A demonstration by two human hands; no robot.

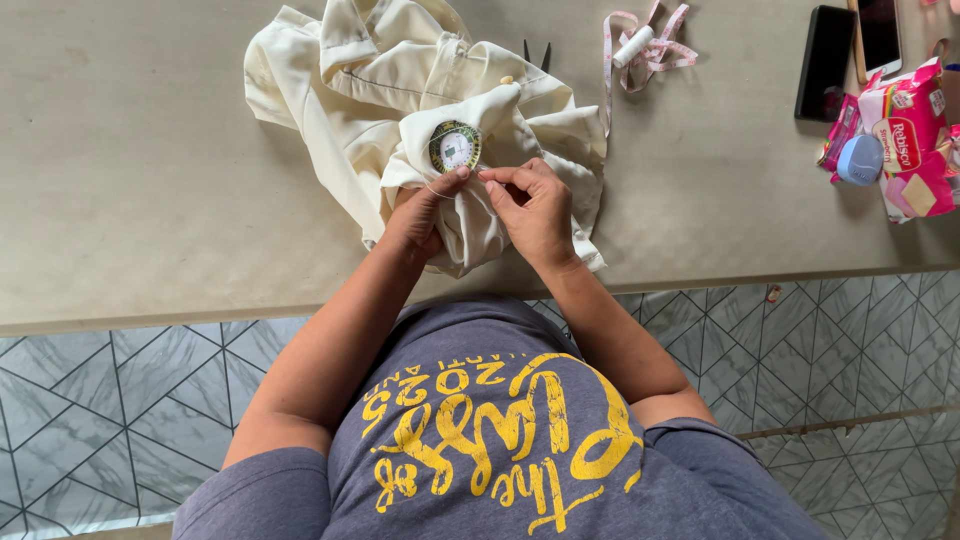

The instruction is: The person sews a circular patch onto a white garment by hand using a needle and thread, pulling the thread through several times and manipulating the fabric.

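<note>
We look down on a wide beige tabletop (140, 170) that fills the upper part of the view, with a floor of grey tiles in a diamond pattern (100, 400) showing beyond its near edge. On the tabletop, a little left of centre, lies a crumpled cream garment (350, 80), bunched up with its folds spilling toward the near edge. Both our hands work at the near part of that garment. The left hand (420, 215) is tucked into the fabric, its thumb and forefinger pinched at a fold just below a small round badge (455, 147) with a dark green and gold rim and a pale face, which sits on a raised bit of the cloth. The right hand (535, 210) is close beside the left, fingers curled and fingertips pressed together, nearly touching the left thumb; whether it pinches a needle or thread is too small for us to tell. Far off at the right end of the tabletop lie two phones (828, 60) side by side and, just nearer, a heap of pink and red snack packets (905, 140) with a small pale blue round thing (860, 160) against them. Behind the garment lies a loose pink measuring tape (660, 50) with a white spool of thread (633, 46) on it, and the dark tips of scissors (535, 52) poke out from behind the cloth.
</note>
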